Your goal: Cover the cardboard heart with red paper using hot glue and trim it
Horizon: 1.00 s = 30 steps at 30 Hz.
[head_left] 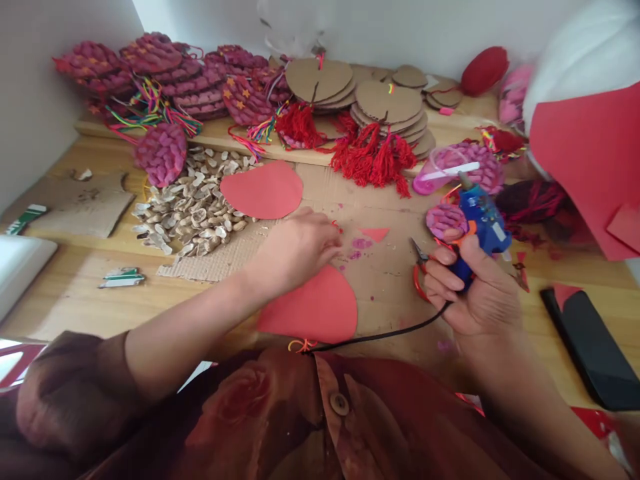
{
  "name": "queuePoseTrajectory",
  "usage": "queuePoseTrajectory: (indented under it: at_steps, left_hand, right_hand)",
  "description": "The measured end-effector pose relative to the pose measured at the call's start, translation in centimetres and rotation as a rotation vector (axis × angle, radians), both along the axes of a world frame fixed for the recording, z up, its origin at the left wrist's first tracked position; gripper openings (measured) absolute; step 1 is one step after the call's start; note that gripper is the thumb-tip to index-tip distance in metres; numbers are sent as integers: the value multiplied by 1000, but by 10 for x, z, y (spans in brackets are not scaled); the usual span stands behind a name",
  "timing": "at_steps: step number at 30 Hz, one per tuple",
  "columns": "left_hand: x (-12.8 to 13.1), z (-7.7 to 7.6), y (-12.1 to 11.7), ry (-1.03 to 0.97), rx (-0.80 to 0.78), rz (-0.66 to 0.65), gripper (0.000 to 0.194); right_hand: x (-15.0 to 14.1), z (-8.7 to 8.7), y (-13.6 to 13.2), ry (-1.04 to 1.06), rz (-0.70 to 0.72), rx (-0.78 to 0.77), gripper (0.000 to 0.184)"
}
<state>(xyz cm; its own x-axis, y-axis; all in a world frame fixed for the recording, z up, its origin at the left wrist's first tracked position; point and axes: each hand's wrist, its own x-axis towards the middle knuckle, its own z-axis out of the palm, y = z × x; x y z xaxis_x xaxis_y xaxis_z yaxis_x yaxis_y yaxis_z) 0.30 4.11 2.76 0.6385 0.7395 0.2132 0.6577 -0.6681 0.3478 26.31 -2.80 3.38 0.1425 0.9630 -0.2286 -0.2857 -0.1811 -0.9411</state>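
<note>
My right hand (475, 287) is wrapped round a blue hot glue gun (483, 217), its nozzle tilted up and to the left. A black cord trails from its handle toward my shirt. Scissors with red handles (419, 270) lie beside those fingers, partly hidden. My left hand (305, 247) hovers over the cardboard mat with its fingers pinched; a bit of red shows at the fingertips, too small to name. Below it lies a rounded red paper piece (320, 307), and a second red paper piece (265, 190) is just beyond. A small red paper scrap (375, 233) rests nearby.
Peanut shells (195, 207) are heaped at the left. Along the back shelf stand pink decorated pieces (195, 90), stacked cardboard discs (320, 80) and red tassels (373, 157). A black phone (593, 347) lies at the right, below a large red sheet (590, 160).
</note>
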Motion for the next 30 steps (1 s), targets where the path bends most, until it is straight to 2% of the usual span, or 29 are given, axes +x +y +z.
queuePoseTrajectory:
  at_steps: [3, 7, 10, 15, 19, 23, 26, 30]
  left_hand:
    - [34, 2, 37, 138, -59, 60, 13]
    - [67, -6, 70, 247, -176, 55, 22]
    - [76, -11, 76, 286, -212, 21, 14]
    - [79, -12, 69, 297, -192, -29, 8]
    - [72, -3, 56, 238, -186, -44, 6]
    - [48, 15, 35, -29, -378, -3, 6]
    - [21, 25, 21, -163, -520, -52, 8]
    - [-14, 23, 9, -181, -574, -45, 8]
  right_hand:
    - [-1, -3, 4, 307, -90, -98, 28]
    - [-8, -7, 5, 384, -130, -174, 34]
    - [-11, -11, 8, 379, -195, -211, 39]
    - [-14, -17, 11, 339, -241, -214, 39]
    - [-17, -19, 12, 300, -245, -190, 42]
    - [-25, -15, 13, 196, -205, -167, 43]
    - [-36, -9, 14, 79, -126, -174, 44]
    - [-59, -7, 20, -31, 67, -94, 40]
